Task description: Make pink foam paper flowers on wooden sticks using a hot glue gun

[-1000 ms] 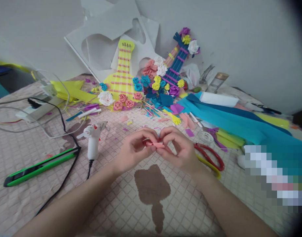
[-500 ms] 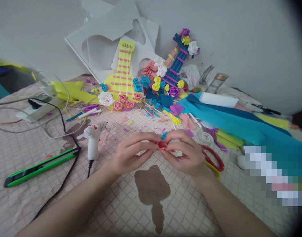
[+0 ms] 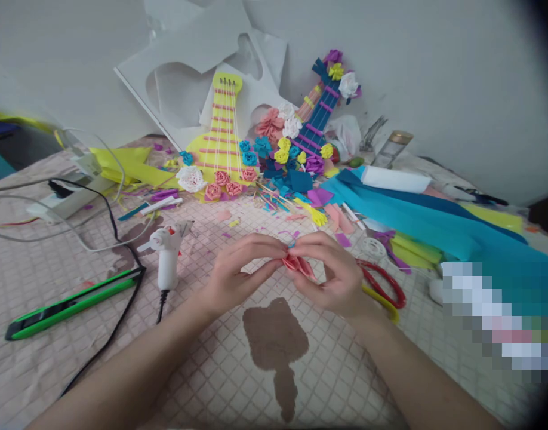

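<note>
Between the fingertips of both hands is a pink paper flower point(image 3: 298, 265) with folded, ruffled petals. A small bit of blue paper point(image 3: 292, 245) shows just behind it. My left hand point(image 3: 247, 269) pinches the flower's left side between thumb and fingers. On the other side my right hand point(image 3: 330, 269) grips it, the thumb under the petals. Both hands hover over the quilted table cover. Beyond them stands a yellow paper guitar point(image 3: 222, 134) with white strings and paper roses along its base. A blue paper guitar point(image 3: 317, 125) with flowers leans against the wall.
A white glue gun point(image 3: 168, 263) stands left of my hands, near a green utility knife point(image 3: 72, 307) and a black cable point(image 3: 117, 334). Red-handled scissors point(image 3: 390, 286) lie by my right wrist. Blue crepe paper point(image 3: 417, 221) spreads across the right, with paper scraps at the back.
The pink flower has turned between my fingers, so its petals now point down and right. My fingers have shifted their pinch, and less of the blue bit shows.
</note>
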`<state>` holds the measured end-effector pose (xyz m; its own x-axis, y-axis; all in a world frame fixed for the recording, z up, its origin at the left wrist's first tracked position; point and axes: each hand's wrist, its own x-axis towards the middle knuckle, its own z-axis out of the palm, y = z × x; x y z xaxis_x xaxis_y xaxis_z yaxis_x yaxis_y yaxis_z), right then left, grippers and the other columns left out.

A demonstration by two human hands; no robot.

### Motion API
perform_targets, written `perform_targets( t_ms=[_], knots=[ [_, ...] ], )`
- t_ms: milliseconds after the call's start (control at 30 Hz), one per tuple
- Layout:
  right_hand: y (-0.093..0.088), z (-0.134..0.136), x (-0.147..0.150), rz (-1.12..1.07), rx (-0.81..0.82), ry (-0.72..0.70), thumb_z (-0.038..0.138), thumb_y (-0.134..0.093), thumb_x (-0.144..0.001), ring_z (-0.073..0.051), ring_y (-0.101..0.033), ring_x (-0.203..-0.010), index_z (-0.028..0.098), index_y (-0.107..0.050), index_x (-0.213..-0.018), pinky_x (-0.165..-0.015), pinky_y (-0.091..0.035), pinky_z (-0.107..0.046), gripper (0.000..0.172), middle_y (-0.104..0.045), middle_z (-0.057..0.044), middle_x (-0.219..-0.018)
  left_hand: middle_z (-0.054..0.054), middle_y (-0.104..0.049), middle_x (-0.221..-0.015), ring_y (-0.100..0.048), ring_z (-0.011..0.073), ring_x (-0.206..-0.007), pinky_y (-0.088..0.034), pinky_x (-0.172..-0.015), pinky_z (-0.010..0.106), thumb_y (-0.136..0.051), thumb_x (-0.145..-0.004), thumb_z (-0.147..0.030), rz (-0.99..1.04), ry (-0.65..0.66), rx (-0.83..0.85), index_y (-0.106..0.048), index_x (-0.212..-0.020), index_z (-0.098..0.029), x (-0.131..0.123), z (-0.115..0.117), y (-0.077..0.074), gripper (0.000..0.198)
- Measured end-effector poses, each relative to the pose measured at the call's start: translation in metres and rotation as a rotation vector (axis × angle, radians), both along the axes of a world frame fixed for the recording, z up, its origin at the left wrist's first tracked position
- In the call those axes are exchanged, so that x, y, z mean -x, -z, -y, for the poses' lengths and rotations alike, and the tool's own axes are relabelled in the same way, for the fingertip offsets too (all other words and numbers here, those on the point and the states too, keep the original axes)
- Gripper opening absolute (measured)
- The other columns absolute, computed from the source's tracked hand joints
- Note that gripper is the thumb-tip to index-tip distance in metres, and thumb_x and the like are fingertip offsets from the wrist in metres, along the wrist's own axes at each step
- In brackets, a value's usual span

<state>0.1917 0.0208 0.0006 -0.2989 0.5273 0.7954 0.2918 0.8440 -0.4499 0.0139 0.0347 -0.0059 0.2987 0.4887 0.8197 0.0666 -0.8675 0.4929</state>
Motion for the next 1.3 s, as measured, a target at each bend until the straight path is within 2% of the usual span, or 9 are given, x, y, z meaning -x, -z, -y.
perform_targets(
  t_ms=[233, 500, 733, 1133, 1300],
  knots=[
    [-0.0013, 0.0008, 0.0008, 0.026, -0.004, 0.02, 0.005, -0.064, -0.071, -0.014, -0.057, -0.075, 0.018, -0.062, -0.093, -0.066, -0.049, -0.03, 0.025, -0.059, -0.005, -0.085, 0.005, -0.069, -0.088, -0.066, 0.0153, -0.084, -0.055, -0.075, 0.029, -0.064, -0.076, -0.004, 0.002, -0.034, 0.052, -0.062, -0.094, -0.019, -0.0009, 0.0013, 0.0015, 0.024],
    [0.004, -0.0002, 0.0, 0.006, 0.012, 0.008, 0.004, -0.067, -0.069, -0.015, -0.058, -0.079, 0.019, -0.06, -0.098, -0.069, -0.049, -0.031, 0.033, -0.061, -0.005, -0.088, 0.006, -0.068, -0.089, -0.065, 0.0155, -0.085, -0.054, -0.075, 0.03, -0.063, -0.076, -0.004, 0.003, 0.011, 0.089, -0.062, -0.096, -0.019, -0.0005, -0.0004, 0.0032, 0.024],
    [0.0004, 0.0018, 0.0008, 0.011, -0.001, 0.03, 0.004, -0.067, -0.069, -0.014, -0.057, -0.078, 0.018, -0.06, -0.093, -0.068, -0.049, -0.031, 0.028, -0.061, -0.005, -0.086, 0.006, -0.068, -0.094, -0.064, 0.014, -0.087, -0.054, -0.078, 0.029, -0.057, -0.08, -0.004, -0.043, -0.035, 0.074, -0.061, -0.102, -0.02, -0.0003, 0.0019, 0.0022, 0.028],
    [-0.002, 0.001, 0.0029, 0.048, 0.003, 0.091, 0.013, -0.066, -0.075, -0.015, -0.058, -0.075, 0.019, -0.062, -0.094, -0.066, -0.05, -0.031, 0.02, -0.062, -0.005, -0.083, 0.004, -0.068, -0.086, -0.064, 0.0126, -0.081, -0.054, -0.076, 0.027, -0.062, -0.077, -0.004, 0.028, -0.107, 0.076, -0.064, -0.093, -0.02, -0.0028, 0.0015, 0.0027, 0.023],
    [-0.0018, 0.0007, 0.0041, 0.05, 0.016, 0.103, 0.013, -0.067, -0.075, -0.015, -0.058, -0.073, 0.018, -0.063, -0.091, -0.065, -0.049, -0.03, 0.017, -0.062, -0.004, -0.079, 0.003, -0.067, -0.083, -0.064, 0.012, -0.077, -0.053, -0.07, 0.025, -0.062, -0.077, -0.004, 0.031, -0.087, 0.108, -0.065, -0.091, -0.02, -0.0015, 0.0023, 0.0042, 0.021]
  ],
)
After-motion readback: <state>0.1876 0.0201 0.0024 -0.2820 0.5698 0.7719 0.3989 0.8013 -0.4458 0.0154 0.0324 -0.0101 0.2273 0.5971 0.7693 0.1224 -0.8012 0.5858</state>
